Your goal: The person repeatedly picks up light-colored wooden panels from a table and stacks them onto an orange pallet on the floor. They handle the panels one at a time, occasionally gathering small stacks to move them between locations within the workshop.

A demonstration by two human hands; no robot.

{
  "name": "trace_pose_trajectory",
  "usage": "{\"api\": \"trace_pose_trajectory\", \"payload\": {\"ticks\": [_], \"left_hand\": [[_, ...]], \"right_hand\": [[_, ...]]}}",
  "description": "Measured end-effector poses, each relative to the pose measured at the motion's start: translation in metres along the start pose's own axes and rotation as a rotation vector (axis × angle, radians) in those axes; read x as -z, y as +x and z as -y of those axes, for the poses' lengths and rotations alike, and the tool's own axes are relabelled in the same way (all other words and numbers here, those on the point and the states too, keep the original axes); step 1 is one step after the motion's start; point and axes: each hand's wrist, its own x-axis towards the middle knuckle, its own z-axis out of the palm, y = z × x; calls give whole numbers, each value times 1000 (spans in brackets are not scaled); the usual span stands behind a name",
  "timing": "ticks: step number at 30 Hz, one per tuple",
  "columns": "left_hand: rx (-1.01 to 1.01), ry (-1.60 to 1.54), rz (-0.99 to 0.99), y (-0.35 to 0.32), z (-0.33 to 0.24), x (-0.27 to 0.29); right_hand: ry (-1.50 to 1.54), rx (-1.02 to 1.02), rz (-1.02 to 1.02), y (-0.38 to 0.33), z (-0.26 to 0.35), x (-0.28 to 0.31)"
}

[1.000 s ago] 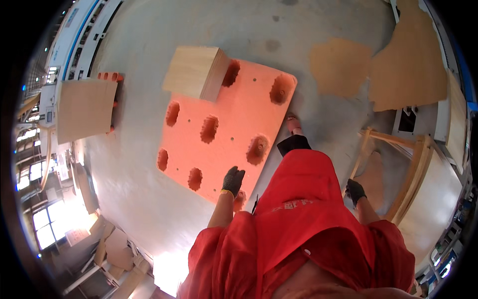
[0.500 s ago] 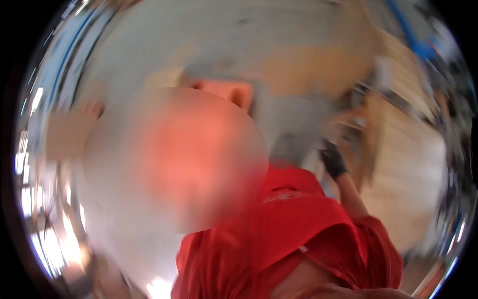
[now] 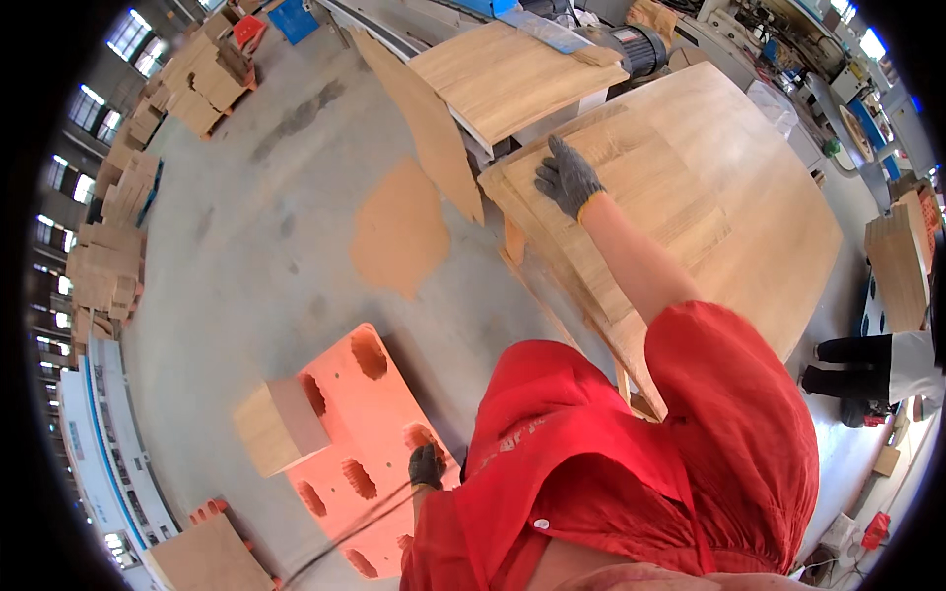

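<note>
My right hand (image 3: 569,177), in a dark grey glove, lies on a wood-grain board (image 3: 655,187) near its far left corner. Its fingers are stretched out, and I see nothing held in it. This board is on top of other panels on a wooden table-like stand (image 3: 631,379). Down at my left side hangs my left hand (image 3: 427,466), gloved too, its fingers loosely apart. It appears over an orange pallet (image 3: 389,419) with oval holes and holds nothing visible. A small stack of wood-grain boards (image 3: 281,428) sits on the pallet's left part.
Beyond the boards stands a machine with a wood-topped surface (image 3: 517,74) and a dark motor (image 3: 639,49). Sawdust (image 3: 399,227) covers a floor patch. Cartons on pallets (image 3: 207,84) line the left. Another person (image 3: 867,364) stands at the right. A dark cord (image 3: 345,537) crosses the lower left.
The earlier frame is heavily blurred, and the view has since turned. My right hand, low beside the wooden panels before, now rests on the top board. My left hand has come into view.
</note>
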Motion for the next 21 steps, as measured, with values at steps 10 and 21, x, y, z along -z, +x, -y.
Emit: {"api": "trace_pose_trajectory", "payload": {"ticks": [10,21], "left_hand": [[70,314,-42,-68,48,-2],[130,666,136,-10,26,-2]], "right_hand": [[432,22,-231,128,74,-34],[464,140,-203,-70,38,114]]}}
